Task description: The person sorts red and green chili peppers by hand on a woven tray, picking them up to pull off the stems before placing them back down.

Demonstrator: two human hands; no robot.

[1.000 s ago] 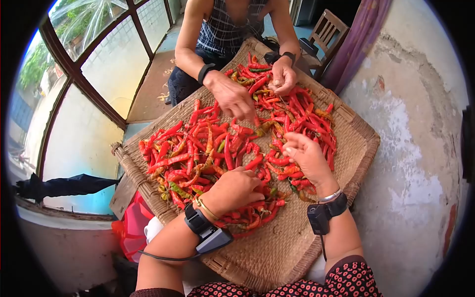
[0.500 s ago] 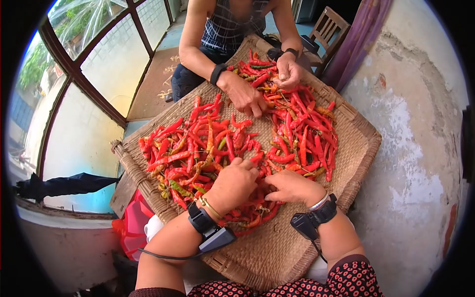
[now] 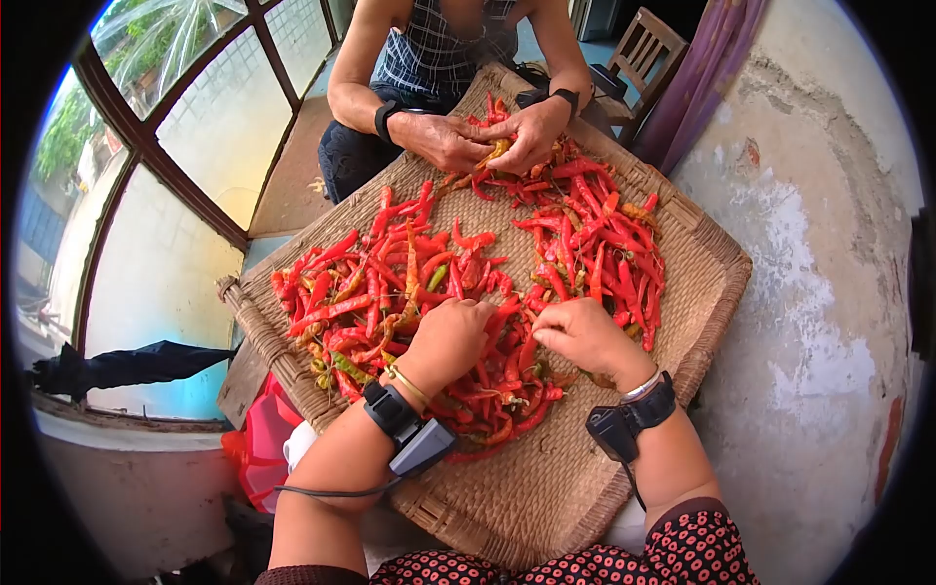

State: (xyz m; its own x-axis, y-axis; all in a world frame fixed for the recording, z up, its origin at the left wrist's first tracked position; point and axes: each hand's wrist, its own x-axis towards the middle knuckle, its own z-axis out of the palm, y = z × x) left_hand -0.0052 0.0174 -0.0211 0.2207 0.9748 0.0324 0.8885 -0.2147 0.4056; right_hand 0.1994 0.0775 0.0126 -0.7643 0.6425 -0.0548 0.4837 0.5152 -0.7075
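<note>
Right at the near edge of the woven tray (image 3: 546, 478), our two forearms come in, each with a black band (image 3: 405, 429) strapped at the wrist. Just off the tray's near left corner a red bag (image 3: 258, 439) shows below it.

Our left hand (image 3: 448, 341) lies knuckles up on the near part of the tray, its fingers curled down into the chillies (image 3: 409, 283). Whether they close on one we cannot tell, since the fingertips are buried. Our right hand (image 3: 585, 336) sits just beside it, toward the tray's right side, with thumb and fingertips drawn together in a pinch at the heap. What is between them is too small for us to make out.

The chillies cover the tray's middle and far half, mostly red, with a few orange and green ones mixed in. The near strip of the tray is bare weave.

At the tray's far edge another person's hands (image 3: 444, 141) meet over the pile and hold an orange chilli (image 3: 495, 151) between them.

Beyond the tray's far right corner stands a wooden chair (image 3: 643, 63). A window (image 3: 195, 127) runs along the tray's left, and a patchy wall (image 3: 809, 244) along its right.
</note>
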